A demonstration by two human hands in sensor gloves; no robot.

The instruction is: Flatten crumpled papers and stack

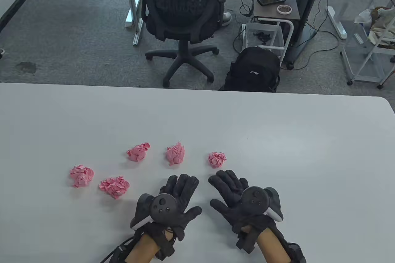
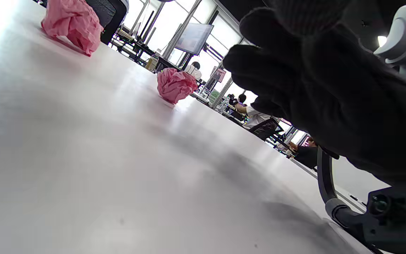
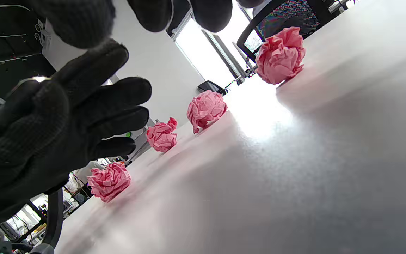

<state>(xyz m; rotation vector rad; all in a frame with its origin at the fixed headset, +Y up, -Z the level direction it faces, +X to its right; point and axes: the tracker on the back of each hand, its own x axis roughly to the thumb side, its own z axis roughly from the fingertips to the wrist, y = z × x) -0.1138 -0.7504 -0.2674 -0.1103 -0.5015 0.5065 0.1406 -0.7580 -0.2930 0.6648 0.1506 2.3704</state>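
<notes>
Several pink crumpled paper balls lie on the white table (image 1: 277, 139): far left ball (image 1: 81, 176), second ball (image 1: 114, 186), third ball (image 1: 138, 151), middle ball (image 1: 175, 153), right ball (image 1: 216, 159). My left hand (image 1: 180, 189) is open and empty, palm down, just in front of the middle ball. My right hand (image 1: 230, 187) is open and empty, palm down, just in front of the right ball. The right wrist view shows the right ball (image 3: 280, 56), middle ball (image 3: 205, 109), third ball (image 3: 161, 135), second ball (image 3: 109, 181) and my left hand (image 3: 65, 123). The left wrist view shows the middle ball (image 2: 71, 24) and the right ball (image 2: 175, 84).
The table's far edge (image 1: 197, 89) runs across the table view. Beyond it stand an office chair (image 1: 183, 13), a black backpack (image 1: 253, 70) and a side desk (image 1: 274, 1), all off the table.
</notes>
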